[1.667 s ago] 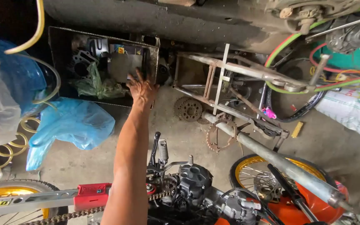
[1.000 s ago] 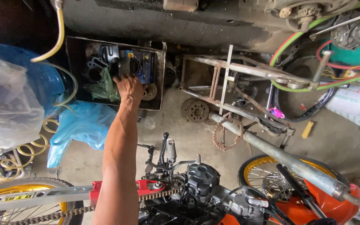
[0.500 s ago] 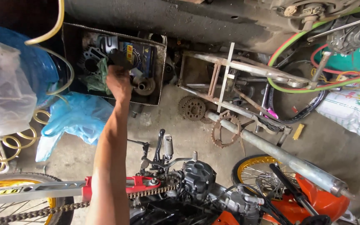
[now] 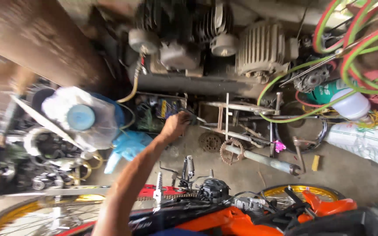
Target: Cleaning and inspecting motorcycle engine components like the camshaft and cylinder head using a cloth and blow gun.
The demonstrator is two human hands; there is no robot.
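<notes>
From the head camera, a single bare arm stretches forward from the lower left, and the hand (image 4: 174, 126) at its end is curled shut around a dark metal tool (image 4: 193, 116), whose slim end pokes out to the right of the knuckles; which of the person's hands this is cannot be told from the picture, and no second hand shows. The tool is held in the air just in front of the open box of parts (image 4: 160, 109), a dark tray crowded with small metal pieces and a blue-and-yellow packet, standing on the concrete floor (image 4: 351, 175) below a grey air compressor (image 4: 224, 48) with its ribbed motor. Just to the right of the hand lies a rusty metal frame (image 4: 241, 113), and near it on the floor sit two toothed sprockets (image 4: 229, 150) and a long grey pipe (image 4: 263, 161). To the left of the arm a blue plastic bag (image 4: 127, 146) lies crumpled, next to a large clear water jug (image 4: 84, 118) with a blue cap. Green and red hoses (image 4: 342, 57) loop across the upper right above a white sack (image 4: 368, 140). Along the bottom edge runs an orange motorcycle (image 4: 241, 214) with gold-rimmed wheels and its engine exposed, directly beneath the forearm.
</notes>
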